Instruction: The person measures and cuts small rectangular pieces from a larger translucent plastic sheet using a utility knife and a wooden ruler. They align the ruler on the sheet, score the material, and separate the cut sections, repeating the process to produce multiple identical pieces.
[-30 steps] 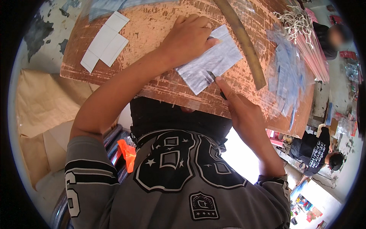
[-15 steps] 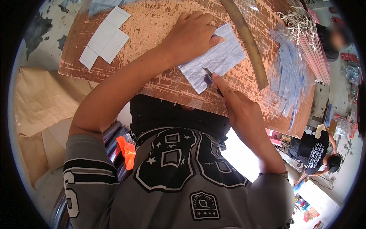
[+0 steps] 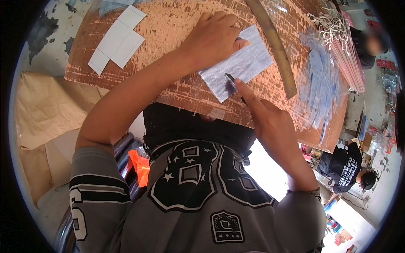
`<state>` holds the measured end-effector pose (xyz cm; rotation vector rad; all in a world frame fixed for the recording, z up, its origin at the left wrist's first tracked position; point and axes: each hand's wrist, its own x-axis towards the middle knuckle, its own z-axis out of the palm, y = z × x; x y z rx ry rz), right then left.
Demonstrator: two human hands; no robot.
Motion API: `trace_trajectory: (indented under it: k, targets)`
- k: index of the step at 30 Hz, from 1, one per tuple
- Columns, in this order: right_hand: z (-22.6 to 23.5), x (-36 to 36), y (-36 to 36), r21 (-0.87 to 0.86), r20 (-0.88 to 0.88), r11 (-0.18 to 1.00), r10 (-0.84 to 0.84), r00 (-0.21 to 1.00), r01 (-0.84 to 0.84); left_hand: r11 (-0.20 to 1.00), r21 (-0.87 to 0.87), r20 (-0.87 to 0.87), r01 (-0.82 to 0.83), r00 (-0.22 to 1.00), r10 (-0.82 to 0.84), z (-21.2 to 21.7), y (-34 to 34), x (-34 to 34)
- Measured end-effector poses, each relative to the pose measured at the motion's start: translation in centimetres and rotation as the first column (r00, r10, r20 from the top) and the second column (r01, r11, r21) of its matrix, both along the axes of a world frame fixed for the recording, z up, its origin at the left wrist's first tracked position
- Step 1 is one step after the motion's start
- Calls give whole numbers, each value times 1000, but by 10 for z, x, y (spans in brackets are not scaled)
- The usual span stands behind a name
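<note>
A stack of translucent grey-white plastic sheets (image 3: pixel 255 62) lies at a slant near the front edge of the wooden table. My left hand (image 3: pixel 216 39) rests on its far left part, fingers curled and thumb pressed down; a small dark bit shows by the thumb, and what the fingers hold is hidden. In my right hand (image 3: pixel 270 116) is a cutter knife (image 3: pixel 230 79), the index finger stretched along it. Its blade points away over the sheets' near part, with a dark shadow or reflection beside it. I cannot tell whether the blade touches the plastic.
A white cut-out template (image 3: pixel 118 41) lies at the left on the worn tabletop (image 3: pixel 168 31). Right of the sheets is a curved brown strip (image 3: pixel 280 55). Loose clear plastic pieces (image 3: pixel 318 84) and pink sticks with white strings (image 3: pixel 346 55) lie farther right. Another person (image 3: pixel 348 166) is beyond the table.
The knife and my right hand have shifted very slightly, the blade now lying a little farther right. My left hand stays nearly still on the sheets. The person at the right has moved a little.
</note>
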<state>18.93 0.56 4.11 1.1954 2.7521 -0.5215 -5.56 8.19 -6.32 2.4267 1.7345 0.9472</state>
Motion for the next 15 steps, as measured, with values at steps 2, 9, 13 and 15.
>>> trace_trajectory:
  k: [2,9,13,15]
  targets:
    - [-1,2,2,9,13,1000,15,1000,-15,1000,-3,2,6,1000,-6,0,0,0]
    - [2,11,-3,-12,28,1000,8,1000,-8,1000,4,9,14,1000,-14,-1,1,0]
    - [-4,19,-2,-7,12,999,48,999,-48,999,50,-9,7,1000,-6,-4,1,0]
    - [-3,21,-3,-9,23,999,48,999,-47,999,52,-5,12,1000,-12,-3,1,0]
